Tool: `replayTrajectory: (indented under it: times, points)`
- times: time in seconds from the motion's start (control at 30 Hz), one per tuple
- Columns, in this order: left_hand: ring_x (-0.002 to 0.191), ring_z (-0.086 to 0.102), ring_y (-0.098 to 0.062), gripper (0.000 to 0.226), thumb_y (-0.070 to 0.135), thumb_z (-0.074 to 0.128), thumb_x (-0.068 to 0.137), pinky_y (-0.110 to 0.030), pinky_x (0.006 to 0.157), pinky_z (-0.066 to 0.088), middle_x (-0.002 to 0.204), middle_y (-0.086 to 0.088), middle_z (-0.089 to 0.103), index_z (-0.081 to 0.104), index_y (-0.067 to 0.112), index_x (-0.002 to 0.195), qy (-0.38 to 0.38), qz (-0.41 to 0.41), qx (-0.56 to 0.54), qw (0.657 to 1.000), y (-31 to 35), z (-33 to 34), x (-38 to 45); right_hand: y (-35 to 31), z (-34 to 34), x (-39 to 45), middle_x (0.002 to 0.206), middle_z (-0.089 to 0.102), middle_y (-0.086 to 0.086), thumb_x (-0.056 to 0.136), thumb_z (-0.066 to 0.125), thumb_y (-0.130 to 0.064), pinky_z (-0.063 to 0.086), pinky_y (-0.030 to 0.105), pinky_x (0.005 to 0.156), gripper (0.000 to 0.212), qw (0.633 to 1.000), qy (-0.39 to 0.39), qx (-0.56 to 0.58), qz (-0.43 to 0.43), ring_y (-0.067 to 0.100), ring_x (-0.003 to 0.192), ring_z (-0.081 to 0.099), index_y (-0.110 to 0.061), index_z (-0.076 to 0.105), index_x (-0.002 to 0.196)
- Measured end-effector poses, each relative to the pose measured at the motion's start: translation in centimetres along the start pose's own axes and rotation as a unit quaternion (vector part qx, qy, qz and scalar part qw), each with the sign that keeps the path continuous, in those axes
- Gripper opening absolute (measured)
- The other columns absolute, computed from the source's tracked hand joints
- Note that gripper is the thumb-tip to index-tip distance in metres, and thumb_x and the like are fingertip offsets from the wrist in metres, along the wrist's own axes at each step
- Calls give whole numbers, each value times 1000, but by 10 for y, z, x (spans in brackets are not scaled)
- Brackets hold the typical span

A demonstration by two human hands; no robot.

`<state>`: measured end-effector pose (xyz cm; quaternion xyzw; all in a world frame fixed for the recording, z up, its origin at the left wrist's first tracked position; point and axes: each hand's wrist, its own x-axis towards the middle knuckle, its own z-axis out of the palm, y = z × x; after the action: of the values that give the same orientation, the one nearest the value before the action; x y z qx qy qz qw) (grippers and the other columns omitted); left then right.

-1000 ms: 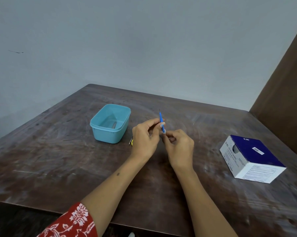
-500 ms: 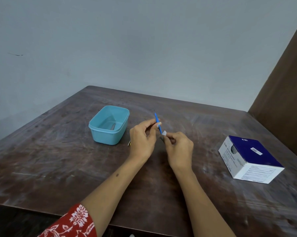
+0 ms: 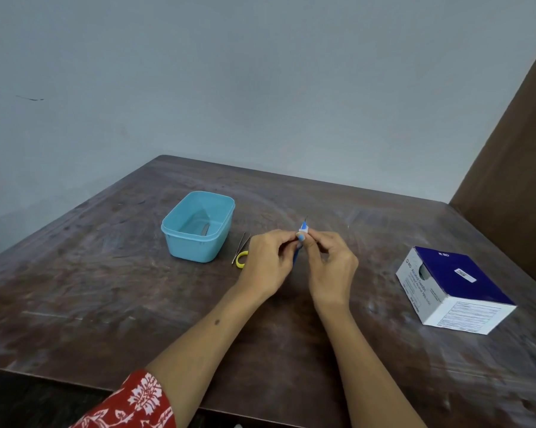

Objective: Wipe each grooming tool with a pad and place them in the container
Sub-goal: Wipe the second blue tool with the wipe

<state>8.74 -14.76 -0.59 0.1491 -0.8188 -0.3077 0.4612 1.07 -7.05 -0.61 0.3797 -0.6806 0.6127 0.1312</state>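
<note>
My left hand (image 3: 268, 267) grips a thin blue grooming tool (image 3: 297, 257) with a fine metal tip that points up and away. My right hand (image 3: 330, 267) pinches a small white pad (image 3: 302, 231) around the tool's upper end. Both hands are above the table's middle, touching at the fingertips. The light blue container (image 3: 180, 239) stands to the left of my hands, open, with a small metal item inside. Metal tweezers (image 3: 241, 246) and a yellow-handled tool (image 3: 240, 261) lie on the table between the container and my left hand.
A blue and white cardboard box (image 3: 452, 288) of swabs lies at the right on the dark wooden table (image 3: 90, 288). A brown wooden panel (image 3: 513, 168) rises at the far right. The pale wall runs behind the table.
The pad in my right hand has slid up the blue tool toward its tip. The tweezers and yellow-handled tool, hidden behind my left hand before, now show.
</note>
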Motion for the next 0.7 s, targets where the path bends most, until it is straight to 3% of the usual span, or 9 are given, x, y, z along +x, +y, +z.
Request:
replayTrajectory:
  times: [0.2,0.47,0.6,0.7]
  points:
    - [80,64,-22,21,11,53,85,-42,74,52,86,-11,70,70,6,98,-63,27,9,998,2,1,2,-2,0,0,82,62,-5,84,68,-13,41,4,63,13,998,57,30,5,-1,69,59,-9,73,96]
    - [71,59,-22,22,13,52,86,-41,66,49,79,-10,66,69,8,100,-35,53,47,997,0,0,2,-3,2,-2,77,61,-9,82,71,-19,40,4,63,10,998,56,40,0,-2,71,59,-13,74,90]
    - [75,61,-21,26,17,50,86,-42,69,50,84,-8,67,68,12,105,-50,53,58,996,0,1,2,-4,1,-2,76,59,-15,82,71,-17,41,5,61,7,996,73,44,2,-3,69,59,-13,73,87]
    - [77,61,-21,28,20,49,87,-43,70,51,86,-8,67,68,10,105,-59,55,69,994,1,2,2,-3,0,-1,77,61,-10,83,70,-18,41,8,60,6,994,100,44,4,-2,68,58,-14,73,87]
